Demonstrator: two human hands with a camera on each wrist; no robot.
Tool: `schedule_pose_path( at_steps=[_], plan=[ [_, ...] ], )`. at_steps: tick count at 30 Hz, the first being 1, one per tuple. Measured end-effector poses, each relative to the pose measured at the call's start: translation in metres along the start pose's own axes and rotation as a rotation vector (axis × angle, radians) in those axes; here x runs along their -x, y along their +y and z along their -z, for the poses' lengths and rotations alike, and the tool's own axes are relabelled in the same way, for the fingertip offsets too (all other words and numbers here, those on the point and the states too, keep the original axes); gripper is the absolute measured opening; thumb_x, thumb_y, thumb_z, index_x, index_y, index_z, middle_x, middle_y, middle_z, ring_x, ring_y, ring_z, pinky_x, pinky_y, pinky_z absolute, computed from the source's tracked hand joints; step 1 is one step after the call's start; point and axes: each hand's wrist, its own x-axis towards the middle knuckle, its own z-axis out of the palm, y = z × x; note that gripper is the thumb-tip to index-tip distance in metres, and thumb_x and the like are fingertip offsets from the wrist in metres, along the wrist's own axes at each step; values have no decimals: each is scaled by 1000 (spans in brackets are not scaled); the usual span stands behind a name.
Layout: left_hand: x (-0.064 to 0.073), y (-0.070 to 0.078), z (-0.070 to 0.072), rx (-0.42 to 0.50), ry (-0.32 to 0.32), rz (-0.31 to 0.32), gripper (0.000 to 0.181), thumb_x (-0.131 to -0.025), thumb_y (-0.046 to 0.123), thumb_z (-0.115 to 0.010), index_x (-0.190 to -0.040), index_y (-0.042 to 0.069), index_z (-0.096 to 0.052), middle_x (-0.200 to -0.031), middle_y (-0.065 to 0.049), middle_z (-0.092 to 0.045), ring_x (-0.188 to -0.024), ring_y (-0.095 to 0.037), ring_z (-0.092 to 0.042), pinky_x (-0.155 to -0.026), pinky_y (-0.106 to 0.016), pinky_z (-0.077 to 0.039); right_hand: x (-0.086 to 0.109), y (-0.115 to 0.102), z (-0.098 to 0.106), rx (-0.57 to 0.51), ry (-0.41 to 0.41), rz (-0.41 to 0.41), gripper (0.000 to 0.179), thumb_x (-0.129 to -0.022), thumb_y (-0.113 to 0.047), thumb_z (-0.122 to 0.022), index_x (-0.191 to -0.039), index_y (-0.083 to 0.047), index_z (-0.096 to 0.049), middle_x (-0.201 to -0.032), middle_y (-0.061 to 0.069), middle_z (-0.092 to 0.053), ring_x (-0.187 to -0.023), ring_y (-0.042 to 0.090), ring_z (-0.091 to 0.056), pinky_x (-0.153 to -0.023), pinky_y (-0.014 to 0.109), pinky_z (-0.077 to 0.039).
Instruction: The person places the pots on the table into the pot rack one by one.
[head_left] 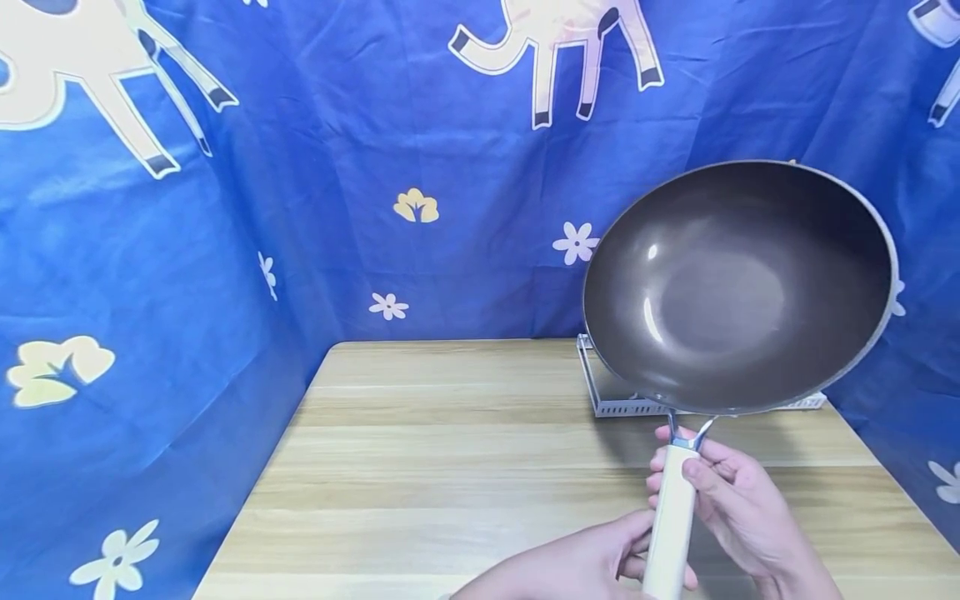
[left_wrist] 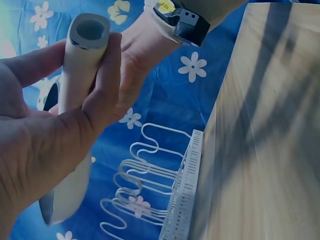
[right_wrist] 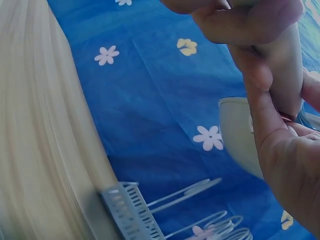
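A wok with a dark inside and a pale outer wall is held up at the right of the head view, its inside facing me. Its cream handle points down toward me, joined to the pan by a forked metal bracket. Close below that bracket, my right hand grips the handle, thumb in front and fingers behind. My left hand holds the lower part. In the left wrist view, its thumb and fingers pinch the handle near the hollow end.
Behind and below the wok, a white rack stands on the wooden table, largely hidden in the head view. Bent wire dividers rise from it in the left wrist view. Blue patterned cloth hangs at the back and sides.
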Motion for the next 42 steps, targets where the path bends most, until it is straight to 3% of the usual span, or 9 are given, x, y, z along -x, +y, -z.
schedule_pose_path(
  at_steps=[2,7,14,21,26,32,35,42],
  plan=[
    [-5,0,0,-6,-4,0,82,-105,3,-65,-170,29,-24,-145,-3,-70,-128,5,-64,-106,-13,-49,2,-2,1,30,33,2,48,-113,10,-24,-153,5,-50,-130,14,-76,-120,25,-78,-104,43,-63],
    [-17,-2,0,-24,2,-4,85,-99,-5,-70,-168,20,-27,-142,-9,-71,-125,6,-64,-104,-11,-48,6,-4,3,103,102,22,48,-112,13,-27,-150,3,-54,-127,13,-78,-116,24,-80,-101,38,-64],
    [-33,-4,-3,-220,106,-34,64,-96,0,-76,-151,11,-45,-124,-6,-79,-102,12,-61,-96,-11,-50,16,-7,10,278,249,23,47,-113,11,-32,-149,-3,-60,-125,7,-79,-113,20,-80,-100,31,-64],
    [-46,0,-9,-379,191,19,63,-95,13,-84,-148,22,-52,-120,15,-78,-100,11,-66,-88,-11,-53,24,-18,14,388,400,3,45,-112,9,-39,-146,-7,-64,-119,6,-81,-105,19,-81,-92,29,-65],
    [-53,2,-16,-399,250,41,54,-94,17,-86,-140,27,-58,-124,22,-76,-94,12,-68,-82,-10,-54,26,-24,14,494,505,-50,40,-111,6,-47,-141,-11,-67,-115,3,-82,-101,17,-81,-89,29,-65],
    [-61,-2,-23,-425,342,79,54,-94,20,-86,-140,30,-60,-127,17,-74,-88,10,-66,-74,-12,-53,21,-25,17,597,571,-78,36,-110,2,-56,-134,-20,-71,-110,0,-84,-96,14,-82,-86,26,-65],
    [-64,-9,-22,-436,358,64,54,-95,22,-85,-141,30,-58,-127,14,-75,-90,8,-68,-73,-12,-53,16,-25,18,639,587,-108,33,-110,-1,-59,-131,-23,-71,-107,-3,-84,-95,12,-82,-86,24,-64],
    [-71,-25,-15,-296,333,-3,56,-97,16,-83,-146,29,-59,-133,15,-75,-108,4,-73,-81,-11,-57,4,-23,21,702,647,-137,29,-106,-5,-66,-125,-26,-72,-101,-4,-85,-89,12,-82,-80,24,-64]
  ],
)
